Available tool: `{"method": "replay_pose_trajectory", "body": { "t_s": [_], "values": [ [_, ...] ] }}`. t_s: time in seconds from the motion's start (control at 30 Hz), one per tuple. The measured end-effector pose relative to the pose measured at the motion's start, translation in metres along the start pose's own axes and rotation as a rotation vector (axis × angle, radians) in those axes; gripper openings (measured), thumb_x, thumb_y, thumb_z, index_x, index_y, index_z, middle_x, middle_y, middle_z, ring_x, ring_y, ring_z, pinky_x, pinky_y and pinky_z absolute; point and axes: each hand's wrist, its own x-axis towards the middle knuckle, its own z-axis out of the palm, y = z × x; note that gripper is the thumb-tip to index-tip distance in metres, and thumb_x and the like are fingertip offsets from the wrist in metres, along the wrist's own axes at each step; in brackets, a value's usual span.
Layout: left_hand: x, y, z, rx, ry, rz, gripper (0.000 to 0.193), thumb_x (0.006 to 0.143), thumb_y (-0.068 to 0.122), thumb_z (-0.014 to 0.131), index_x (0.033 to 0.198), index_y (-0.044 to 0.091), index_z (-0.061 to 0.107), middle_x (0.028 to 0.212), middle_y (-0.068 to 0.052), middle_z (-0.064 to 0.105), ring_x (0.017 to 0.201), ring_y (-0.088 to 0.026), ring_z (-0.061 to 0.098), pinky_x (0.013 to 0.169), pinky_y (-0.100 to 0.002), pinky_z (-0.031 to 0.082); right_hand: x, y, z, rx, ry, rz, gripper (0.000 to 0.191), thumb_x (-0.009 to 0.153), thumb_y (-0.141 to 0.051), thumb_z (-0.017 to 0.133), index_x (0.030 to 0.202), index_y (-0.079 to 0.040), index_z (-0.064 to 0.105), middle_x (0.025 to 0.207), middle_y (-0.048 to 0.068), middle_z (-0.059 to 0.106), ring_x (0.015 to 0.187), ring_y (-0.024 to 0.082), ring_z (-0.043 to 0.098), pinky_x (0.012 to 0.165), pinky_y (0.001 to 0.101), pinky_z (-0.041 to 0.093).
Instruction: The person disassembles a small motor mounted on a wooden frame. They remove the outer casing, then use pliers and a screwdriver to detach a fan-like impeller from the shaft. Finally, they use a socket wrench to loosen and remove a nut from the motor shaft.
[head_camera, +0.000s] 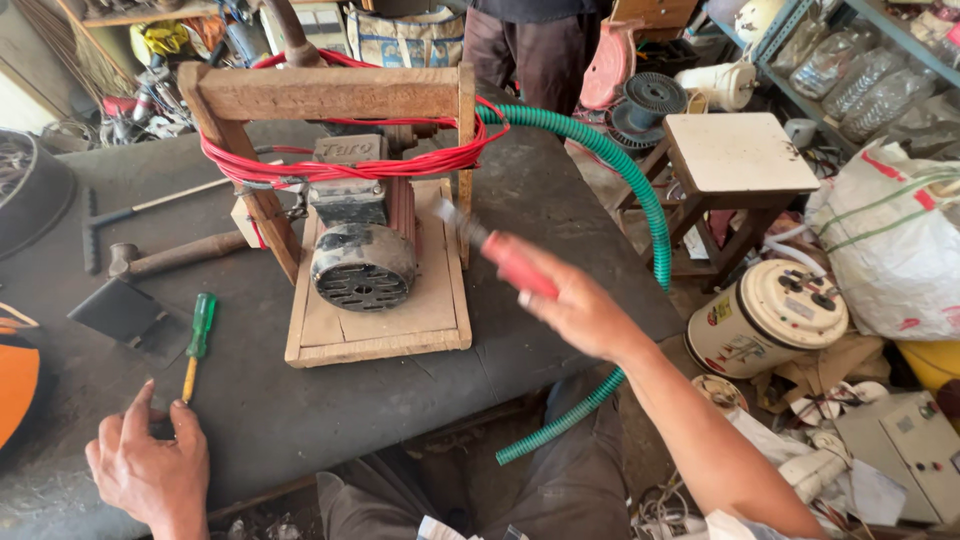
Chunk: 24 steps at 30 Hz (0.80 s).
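My right hand (578, 308) grips a red-handled tool (505, 257), blurred by motion, its tip pointing toward the wooden frame (330, 92). A grey and red electric motor pump (362, 232) sits on a wooden base board (440, 325) inside that frame, with red wire (420, 160) wound around the uprights. My left hand (150, 465) rests flat on the dark table (300, 410), fingers apart, just below a green-handled screwdriver (199, 338).
A hammer (175, 255), a long metal tool (150, 205) and a dark metal plate (130, 318) lie at the left. A green corrugated hose (630, 175) curves off the right edge. Another person (535, 45) stands behind. A stool (735, 160), a cream round appliance (770, 315) and sacks crowd the right.
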Motion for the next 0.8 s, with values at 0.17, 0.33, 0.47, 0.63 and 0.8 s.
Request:
{"method": "replay_pose_trajectory", "body": {
  "t_s": [0.17, 0.33, 0.47, 0.63, 0.8],
  "values": [
    [0.001, -0.008, 0.001, 0.013, 0.002, -0.001, 0.034, 0.094, 0.023, 0.071, 0.128, 0.019, 0.074, 0.092, 0.003, 0.059, 0.091, -0.023, 0.056, 0.084, -0.037, 0.051, -0.007, 0.022, 0.029, 0.220, 0.100, 0.232, 0.059, 0.095, -0.008, 0.061, 0.151, -0.012, 0.044, 0.135, 0.005, 0.066, 0.079, 0.007, 0.055, 0.070, 0.0236, 0.048],
    [0.005, -0.015, 0.005, 0.019, 0.016, 0.001, 0.033, 0.093, 0.023, 0.072, 0.126, 0.019, 0.074, 0.092, 0.003, 0.059, 0.090, -0.021, 0.056, 0.082, -0.035, 0.052, -0.009, 0.044, 0.037, 0.431, 0.009, 0.125, 0.012, 0.100, -0.007, 0.070, 0.101, -0.003, 0.059, 0.121, 0.007, 0.065, 0.094, 0.014, 0.064, 0.094, 0.0319, 0.054],
    [0.006, -0.026, 0.010, -0.003, -0.006, -0.011, 0.034, 0.094, 0.023, 0.072, 0.128, 0.019, 0.074, 0.091, 0.003, 0.058, 0.089, -0.022, 0.056, 0.081, -0.036, 0.051, 0.001, 0.043, 0.033, 0.026, 0.020, 0.198, 0.011, 0.090, -0.005, 0.066, 0.101, -0.005, 0.070, 0.106, 0.007, 0.068, 0.090, 0.014, 0.066, 0.087, 0.0293, 0.054],
    [0.010, -0.039, 0.019, -0.029, -0.021, -0.031, 0.034, 0.095, 0.022, 0.071, 0.129, 0.019, 0.074, 0.090, 0.003, 0.058, 0.088, -0.022, 0.055, 0.081, -0.036, 0.051, 0.027, 0.010, 0.028, -0.793, 0.153, 0.183, 0.038, 0.085, -0.002, 0.065, 0.118, -0.019, 0.076, 0.122, 0.000, 0.064, 0.095, 0.017, 0.063, 0.083, 0.0310, 0.052],
    [0.019, -0.046, 0.024, -0.037, -0.041, -0.054, 0.031, 0.098, 0.025, 0.074, 0.129, 0.019, 0.074, 0.089, 0.004, 0.059, 0.087, -0.022, 0.055, 0.079, -0.037, 0.051, 0.063, -0.027, 0.010, -1.337, 0.168, -0.089, 0.040, 0.078, -0.003, 0.068, 0.116, -0.013, 0.075, 0.129, 0.002, 0.062, 0.106, 0.024, 0.058, 0.092, 0.0397, 0.047]
  ]
}}
